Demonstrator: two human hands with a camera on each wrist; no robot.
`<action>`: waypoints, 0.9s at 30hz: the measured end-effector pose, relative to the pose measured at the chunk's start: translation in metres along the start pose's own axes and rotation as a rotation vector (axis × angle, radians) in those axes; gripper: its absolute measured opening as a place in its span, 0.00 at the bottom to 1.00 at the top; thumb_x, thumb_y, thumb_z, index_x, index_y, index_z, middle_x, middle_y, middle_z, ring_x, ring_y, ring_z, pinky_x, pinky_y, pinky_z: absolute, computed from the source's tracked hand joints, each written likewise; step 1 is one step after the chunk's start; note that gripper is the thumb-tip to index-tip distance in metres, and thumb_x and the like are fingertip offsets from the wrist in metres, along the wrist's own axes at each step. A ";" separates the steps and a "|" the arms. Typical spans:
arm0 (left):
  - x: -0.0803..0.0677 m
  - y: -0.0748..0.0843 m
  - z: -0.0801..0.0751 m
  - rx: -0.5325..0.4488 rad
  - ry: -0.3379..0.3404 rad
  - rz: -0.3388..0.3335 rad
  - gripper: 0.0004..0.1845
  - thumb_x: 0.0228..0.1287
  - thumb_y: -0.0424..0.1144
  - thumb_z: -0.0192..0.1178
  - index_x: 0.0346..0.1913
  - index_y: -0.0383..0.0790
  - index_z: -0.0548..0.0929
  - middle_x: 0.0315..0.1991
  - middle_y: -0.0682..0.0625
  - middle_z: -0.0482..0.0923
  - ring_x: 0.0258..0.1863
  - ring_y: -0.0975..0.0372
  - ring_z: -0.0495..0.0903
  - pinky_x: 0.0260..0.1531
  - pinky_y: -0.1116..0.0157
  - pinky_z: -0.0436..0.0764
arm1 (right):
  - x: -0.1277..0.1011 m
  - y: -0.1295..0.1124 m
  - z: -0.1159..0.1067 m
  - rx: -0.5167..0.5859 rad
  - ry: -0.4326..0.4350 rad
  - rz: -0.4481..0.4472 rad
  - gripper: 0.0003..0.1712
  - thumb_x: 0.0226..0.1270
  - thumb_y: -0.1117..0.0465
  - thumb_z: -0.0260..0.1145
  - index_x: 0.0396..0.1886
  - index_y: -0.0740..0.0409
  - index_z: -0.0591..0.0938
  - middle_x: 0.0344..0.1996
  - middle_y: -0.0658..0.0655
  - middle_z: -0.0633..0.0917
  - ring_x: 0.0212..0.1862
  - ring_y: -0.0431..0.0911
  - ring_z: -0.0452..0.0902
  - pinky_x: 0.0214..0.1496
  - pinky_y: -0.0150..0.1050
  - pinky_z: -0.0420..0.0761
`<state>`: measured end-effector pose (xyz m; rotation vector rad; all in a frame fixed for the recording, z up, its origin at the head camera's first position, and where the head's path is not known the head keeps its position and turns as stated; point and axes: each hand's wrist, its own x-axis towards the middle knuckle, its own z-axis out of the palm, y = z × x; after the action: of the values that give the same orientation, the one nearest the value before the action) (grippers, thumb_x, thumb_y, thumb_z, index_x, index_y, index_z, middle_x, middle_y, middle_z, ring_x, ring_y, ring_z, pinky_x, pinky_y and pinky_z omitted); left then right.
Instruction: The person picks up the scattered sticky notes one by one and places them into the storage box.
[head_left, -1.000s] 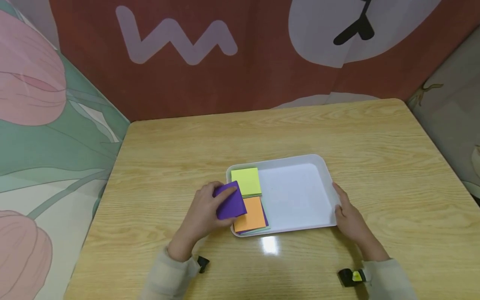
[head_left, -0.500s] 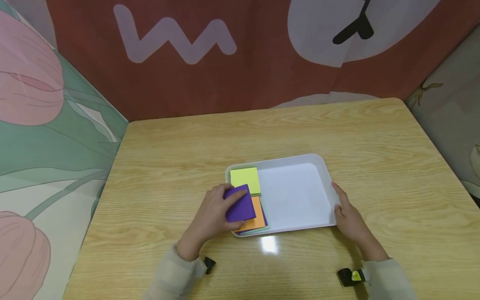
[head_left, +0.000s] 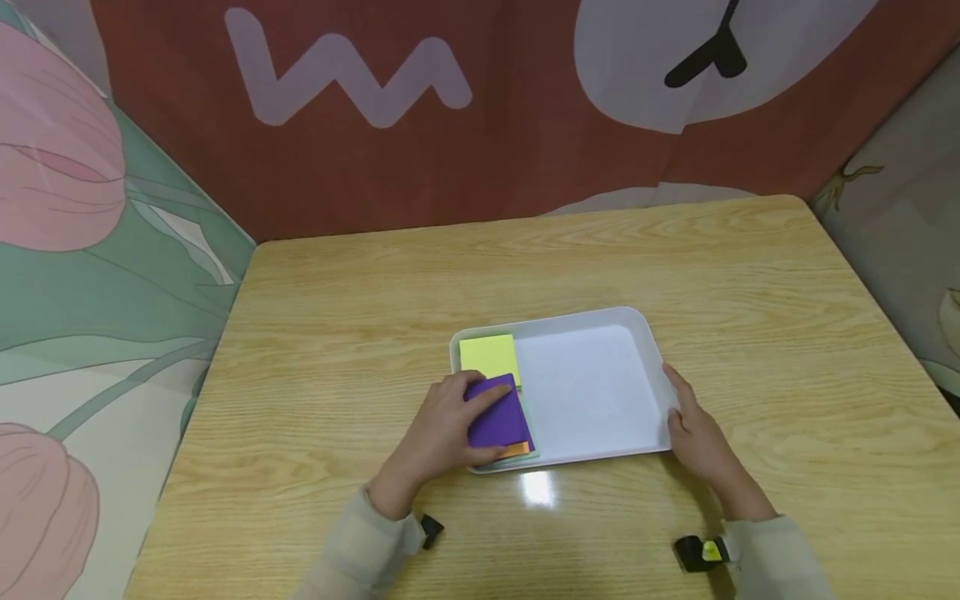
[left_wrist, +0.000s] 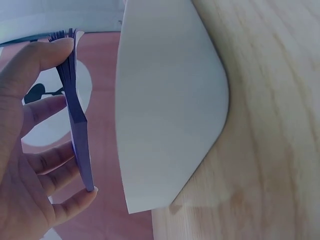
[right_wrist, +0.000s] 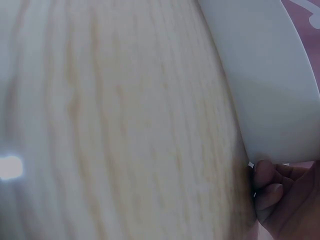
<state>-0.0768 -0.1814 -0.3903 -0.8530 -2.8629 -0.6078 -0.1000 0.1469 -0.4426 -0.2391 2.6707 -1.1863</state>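
My left hand (head_left: pixel 442 425) holds a purple sticky note pad (head_left: pixel 498 421) over the left end of a white tray (head_left: pixel 592 392). In the left wrist view, thumb and fingertips grip the pad (left_wrist: pixel 80 125) by opposite edges, its sheets fanned near the thumb. Below it an orange sticky note pad (head_left: pixel 516 450) shows only a strip, with purple and pale green edges peeking out beside it. A yellow-green sticky note pad (head_left: pixel 489 354) lies at the tray's far left corner. My right hand (head_left: pixel 701 437) grips the tray's right end, fingers curled at its corner in the right wrist view.
The tray stands on a wood-grain table (head_left: pixel 337 333). A red printed backdrop (head_left: pixel 360 175) rises behind the far edge, and a floral one (head_left: pixel 172 275) stands along the left. Black wrist devices are strapped at both sleeves.
My left hand has moved right with the purple sticky note pad, which now covers most of the orange one. The right hand and the tray have stayed in place.
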 end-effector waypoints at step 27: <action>0.000 -0.004 0.023 0.020 -0.166 -0.061 0.37 0.38 0.55 0.64 0.56 0.49 0.70 0.48 0.44 0.65 0.45 0.57 0.65 0.44 0.60 0.66 | 0.000 0.000 0.000 0.004 -0.001 0.008 0.33 0.62 0.72 0.38 0.66 0.57 0.41 0.57 0.78 0.54 0.55 0.70 0.53 0.49 0.61 0.57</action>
<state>-0.0790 -0.1754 -0.4125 -0.8535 -3.0482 -0.5378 -0.1000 0.1467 -0.4422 -0.2279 2.6657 -1.1890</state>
